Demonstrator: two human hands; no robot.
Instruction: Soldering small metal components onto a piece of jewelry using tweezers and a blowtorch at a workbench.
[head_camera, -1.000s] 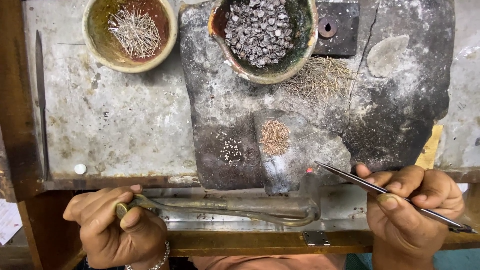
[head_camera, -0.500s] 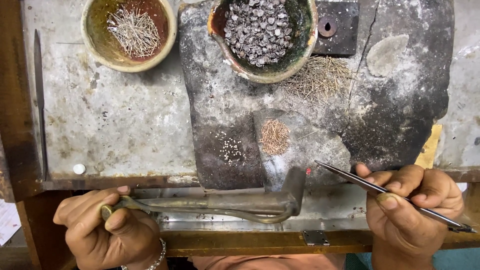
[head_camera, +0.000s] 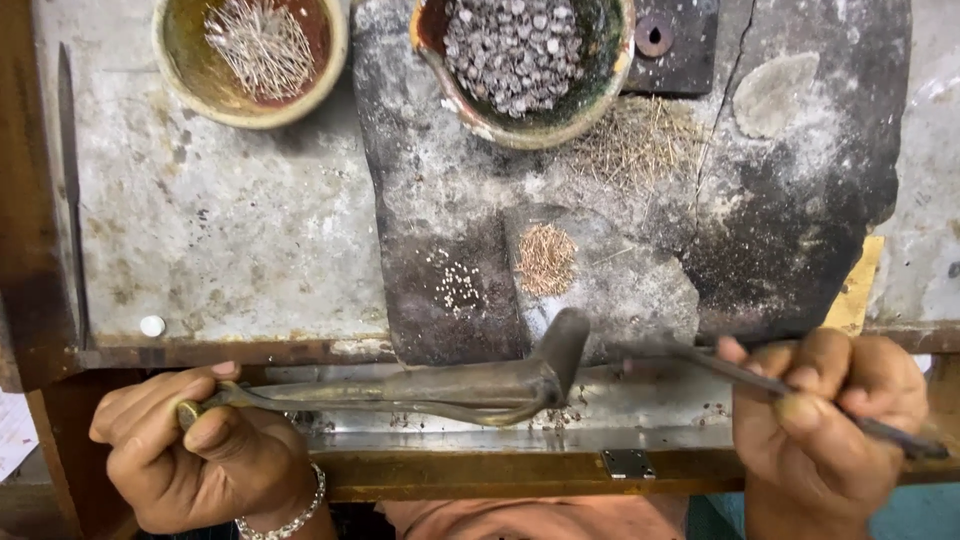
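- Inspecting from the left of the frame, I see my left hand (head_camera: 195, 455) at the lower left, fingers curled narrowly round the thin tail end of a blowpipe torch (head_camera: 440, 385).
- I judge the torch stiff, metal and moderately heavy toward its thick front half; the slim handle end where I hold it gives leverage but little grip surface, so a firmer hold nearer the thicker body would steady it.
- Its long axis runs nearly level across the lower middle of the frame, tail at the left, bent nozzle turned up toward the dark soldering slab (head_camera: 460, 250) at centre.
- Just above the nozzle lie a cluster of tiny pale beads (head_camera: 458, 287) and a small pile of fine wire bits (head_camera: 545, 258); both look light and easily scattered.
- At the lower right, my right hand (head_camera: 830, 420) pinches tweezers (head_camera: 760, 380) in a pen grip, fingers closed on the mid-shaft.
- The tweezers look thin, springy and light; their axis slopes from lower right up to the left, tips blurred, near the nozzle. I cannot tell whether the tips hold anything.
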